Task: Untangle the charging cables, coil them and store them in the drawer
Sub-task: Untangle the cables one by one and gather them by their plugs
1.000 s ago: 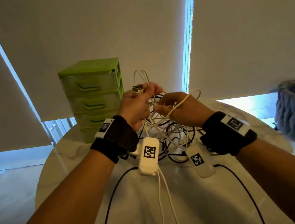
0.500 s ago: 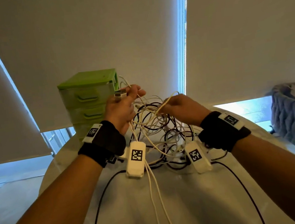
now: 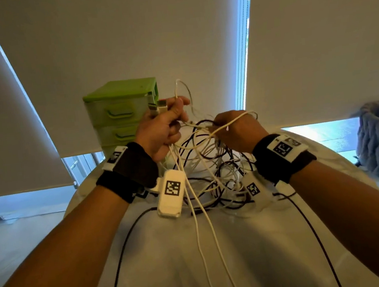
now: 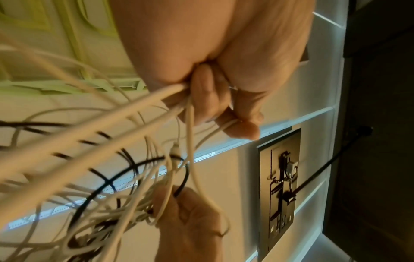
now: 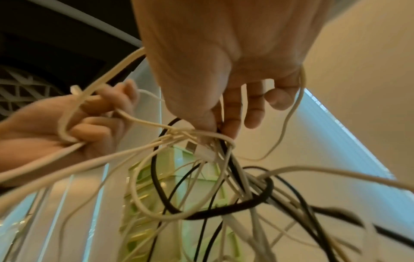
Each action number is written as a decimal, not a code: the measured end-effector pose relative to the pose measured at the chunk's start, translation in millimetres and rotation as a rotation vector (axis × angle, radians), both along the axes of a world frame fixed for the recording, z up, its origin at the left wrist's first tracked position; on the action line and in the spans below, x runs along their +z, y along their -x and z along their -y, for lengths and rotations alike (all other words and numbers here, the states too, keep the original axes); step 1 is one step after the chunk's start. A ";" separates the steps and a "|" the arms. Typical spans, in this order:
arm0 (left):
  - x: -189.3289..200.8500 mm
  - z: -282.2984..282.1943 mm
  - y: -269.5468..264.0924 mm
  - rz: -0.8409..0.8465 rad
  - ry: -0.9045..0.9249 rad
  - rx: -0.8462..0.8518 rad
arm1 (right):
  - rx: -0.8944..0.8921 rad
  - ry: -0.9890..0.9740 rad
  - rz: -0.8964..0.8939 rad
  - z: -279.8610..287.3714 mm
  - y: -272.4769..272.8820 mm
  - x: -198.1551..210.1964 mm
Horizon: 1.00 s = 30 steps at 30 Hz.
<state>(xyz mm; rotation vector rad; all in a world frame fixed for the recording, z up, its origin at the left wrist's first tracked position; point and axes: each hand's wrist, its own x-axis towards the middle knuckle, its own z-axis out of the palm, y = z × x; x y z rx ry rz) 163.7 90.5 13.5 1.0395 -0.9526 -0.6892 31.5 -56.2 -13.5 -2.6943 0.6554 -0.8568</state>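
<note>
Above the table [image 3: 149, 254], in front of the green drawers [image 3: 119, 113], both hands hold the tangle [image 3: 212, 164] of white and black cables lifted, its lower loops resting on the top; the left hand [image 3: 162, 132] now stands higher than half a second ago, fist closed round several white cables with two plugs [image 3: 159, 106] standing out above the knuckles and two white runs trailing down toward the near edge; the right hand [image 3: 236, 128] has kept about level, thumb and forefinger pinching a knot of white strands where a black loop crosses, remaining fingers loosely spread, one white loop draped over its back; the gap between the hands has widened slightly, so the white cables are being drawn out of the mass; judged early in the job: nothing is yet freed or coiled, and all visible drawers are closed.
</note>
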 end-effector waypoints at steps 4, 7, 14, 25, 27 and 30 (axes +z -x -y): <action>2.9 0.1 -5.5 0.007 -0.026 0.027 | -0.125 -0.089 -0.080 24.0 -1.7 6.1; 9.9 -3.9 -6.8 -0.105 0.000 0.014 | -0.243 -0.064 -0.037 33.7 -1.4 9.6; 29.5 -3.5 -0.3 -0.139 0.091 0.001 | -0.279 -0.188 -0.008 33.1 14.9 12.9; 24.1 -1.3 -0.6 -0.093 0.093 -0.062 | 0.238 -0.302 0.261 -26.2 19.7 49.2; 15.0 2.4 -2.7 -0.019 -0.002 0.017 | 0.263 -0.485 0.526 -23.4 26.8 65.0; 1.7 14.5 10.2 0.277 -0.167 0.108 | 0.318 -0.504 0.541 -24.0 27.9 81.6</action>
